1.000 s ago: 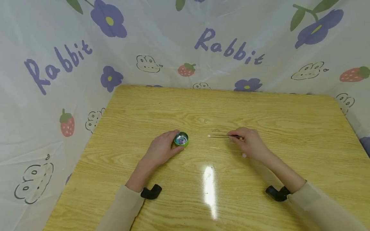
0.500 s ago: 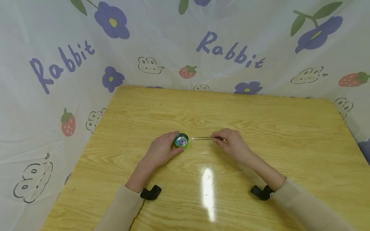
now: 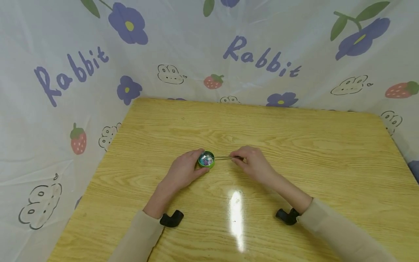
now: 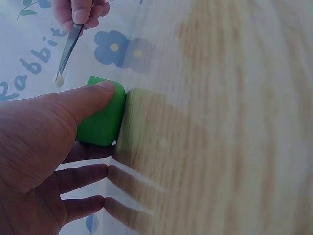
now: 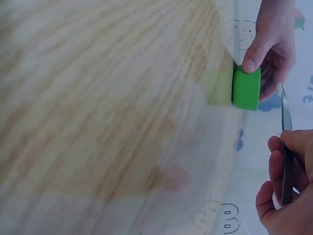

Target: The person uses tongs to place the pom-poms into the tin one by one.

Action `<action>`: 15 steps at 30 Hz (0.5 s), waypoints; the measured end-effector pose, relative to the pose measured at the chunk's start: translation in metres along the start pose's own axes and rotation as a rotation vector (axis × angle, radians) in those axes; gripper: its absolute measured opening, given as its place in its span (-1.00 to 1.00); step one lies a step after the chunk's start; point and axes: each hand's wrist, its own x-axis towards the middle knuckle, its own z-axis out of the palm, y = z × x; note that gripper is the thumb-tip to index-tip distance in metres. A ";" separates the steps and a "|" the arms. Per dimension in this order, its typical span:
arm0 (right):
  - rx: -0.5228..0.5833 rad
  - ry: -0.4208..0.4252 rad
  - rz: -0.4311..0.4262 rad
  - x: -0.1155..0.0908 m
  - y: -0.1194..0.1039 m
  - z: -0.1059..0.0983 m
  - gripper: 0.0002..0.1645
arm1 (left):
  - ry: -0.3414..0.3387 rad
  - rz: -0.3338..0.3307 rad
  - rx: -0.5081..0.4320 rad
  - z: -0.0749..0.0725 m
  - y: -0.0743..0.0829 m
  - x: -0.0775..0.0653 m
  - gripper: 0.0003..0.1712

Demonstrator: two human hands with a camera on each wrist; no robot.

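Note:
My left hand (image 3: 183, 169) holds a small round green container (image 4: 101, 122) on the table, thumb on one side and fingers round the other. Its inside is shiny and holds several small blue, purple and pale pieces (image 3: 206, 161). From the right, my right hand (image 3: 255, 165) pinches a pair of tweezers (image 5: 287, 171) between thumb and fingers. The tweezers point left, and in the head view their tips overlap the container's opening. A small whitish ball (image 4: 59, 80) sits at the tips in the left wrist view, above the container's rim.
The wood-grain table (image 3: 294, 145) stretches out on all sides of both hands. Behind it and to the left hangs a white cloth (image 3: 183, 36) printed with flowers, strawberries and "Rabbit". Black devices (image 3: 171, 219) are worn at both wrists.
My right hand has moved left with the tweezers and the whitish ball, from well right of the container to over its opening. My left hand keeps holding the container in place.

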 end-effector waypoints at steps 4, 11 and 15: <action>0.021 -0.009 0.005 0.000 -0.002 0.004 -0.86 | 0.003 -0.002 0.002 0.001 0.000 0.000 -0.19; 0.012 -0.028 0.010 -0.001 -0.003 0.010 -0.86 | 0.003 -0.003 0.003 0.001 0.000 0.000 -0.19; 0.000 -0.029 0.012 -0.002 -0.002 0.011 -0.86 | 0.007 -0.004 0.005 0.002 -0.001 0.000 -0.20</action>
